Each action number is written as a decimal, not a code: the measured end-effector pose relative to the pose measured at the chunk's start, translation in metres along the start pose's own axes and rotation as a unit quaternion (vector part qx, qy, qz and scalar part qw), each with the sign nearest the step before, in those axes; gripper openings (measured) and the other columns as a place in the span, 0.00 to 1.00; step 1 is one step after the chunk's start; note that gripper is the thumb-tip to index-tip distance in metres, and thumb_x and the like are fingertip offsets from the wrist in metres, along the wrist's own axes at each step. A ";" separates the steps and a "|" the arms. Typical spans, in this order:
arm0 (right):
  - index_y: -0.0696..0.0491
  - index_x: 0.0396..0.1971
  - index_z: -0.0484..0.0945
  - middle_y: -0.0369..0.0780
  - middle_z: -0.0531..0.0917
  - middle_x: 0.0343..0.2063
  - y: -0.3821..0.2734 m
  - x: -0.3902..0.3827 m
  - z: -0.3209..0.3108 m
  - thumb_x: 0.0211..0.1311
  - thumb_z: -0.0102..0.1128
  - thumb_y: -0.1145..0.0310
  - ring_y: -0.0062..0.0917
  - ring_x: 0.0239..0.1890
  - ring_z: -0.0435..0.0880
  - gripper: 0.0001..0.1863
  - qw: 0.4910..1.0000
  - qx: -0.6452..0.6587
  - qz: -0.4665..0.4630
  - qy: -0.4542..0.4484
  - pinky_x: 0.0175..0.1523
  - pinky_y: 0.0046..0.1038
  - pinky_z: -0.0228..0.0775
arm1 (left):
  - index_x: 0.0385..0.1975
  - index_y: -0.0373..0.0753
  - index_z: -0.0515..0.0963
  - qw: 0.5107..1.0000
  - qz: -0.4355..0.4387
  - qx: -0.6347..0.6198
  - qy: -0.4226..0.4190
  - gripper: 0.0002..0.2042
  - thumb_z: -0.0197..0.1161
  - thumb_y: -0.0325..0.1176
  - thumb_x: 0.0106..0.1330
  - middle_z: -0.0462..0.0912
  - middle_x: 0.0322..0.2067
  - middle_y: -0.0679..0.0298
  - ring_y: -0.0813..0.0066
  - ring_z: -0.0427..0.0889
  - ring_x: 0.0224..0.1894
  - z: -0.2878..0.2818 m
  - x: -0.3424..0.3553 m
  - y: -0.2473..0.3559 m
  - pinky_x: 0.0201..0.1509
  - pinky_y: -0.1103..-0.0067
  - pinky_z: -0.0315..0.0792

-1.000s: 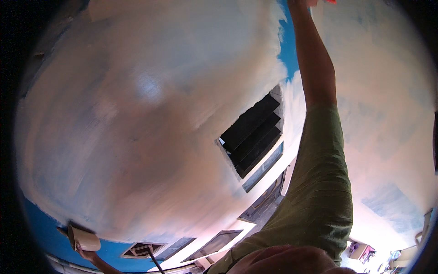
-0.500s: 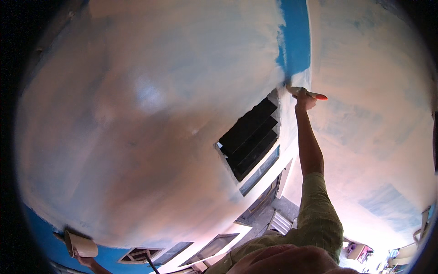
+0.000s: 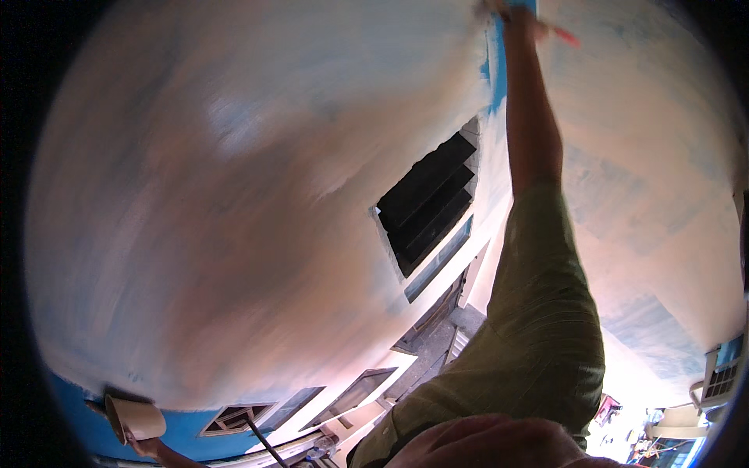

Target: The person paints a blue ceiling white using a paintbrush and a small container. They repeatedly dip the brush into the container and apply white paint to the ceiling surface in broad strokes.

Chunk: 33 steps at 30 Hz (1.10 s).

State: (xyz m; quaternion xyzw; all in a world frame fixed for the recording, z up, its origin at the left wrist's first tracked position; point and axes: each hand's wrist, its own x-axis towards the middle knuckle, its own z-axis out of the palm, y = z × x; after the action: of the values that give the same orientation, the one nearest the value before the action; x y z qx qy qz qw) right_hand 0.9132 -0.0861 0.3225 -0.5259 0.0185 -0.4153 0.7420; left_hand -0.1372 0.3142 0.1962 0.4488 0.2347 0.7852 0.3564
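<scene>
High at the top edge, my right hand [image 3: 526,22] is closed around a paintbrush [image 3: 565,35] with a red-tipped handle. Motion smears the hand and the brush. The bristle end is at the blue strip [image 3: 497,66] that runs down the corner between two pale walls. Far down on the left, my left hand [image 3: 144,447] grips a cream paint pot [image 3: 142,420], which looks tilted on its side in this view. What is inside the pot is hidden.
A dark slatted window opening [image 3: 429,204] sits in the pale, patchily coated wall [image 3: 257,218], left of the corner. Below are a smaller window [image 3: 238,419], a blue lower band [image 3: 183,437] and a dark pole [image 3: 265,441]. Furniture and clutter stand at lower right.
My right hand and the brush have moved up along the corner, from the strip's lower end to the top edge. The left hand and pot have barely moved.
</scene>
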 end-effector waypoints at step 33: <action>0.57 0.24 0.78 0.44 0.81 0.29 0.053 -0.067 -0.036 0.41 0.62 0.55 0.32 0.35 0.81 0.18 0.968 -0.239 -0.071 -0.023 0.36 0.33 0.72 | 0.52 0.38 0.65 1.000 -0.017 0.020 0.009 0.24 0.55 0.41 0.55 0.62 0.55 0.52 0.55 0.62 0.56 -0.026 0.004 0.019 0.57 0.57 0.60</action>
State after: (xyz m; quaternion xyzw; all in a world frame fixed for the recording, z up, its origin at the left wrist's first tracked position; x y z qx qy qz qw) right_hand 0.8847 -0.0657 0.2370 -0.6975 0.0629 -0.4382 0.5635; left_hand -0.1685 0.3037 0.1990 0.4452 0.2609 0.7781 0.3582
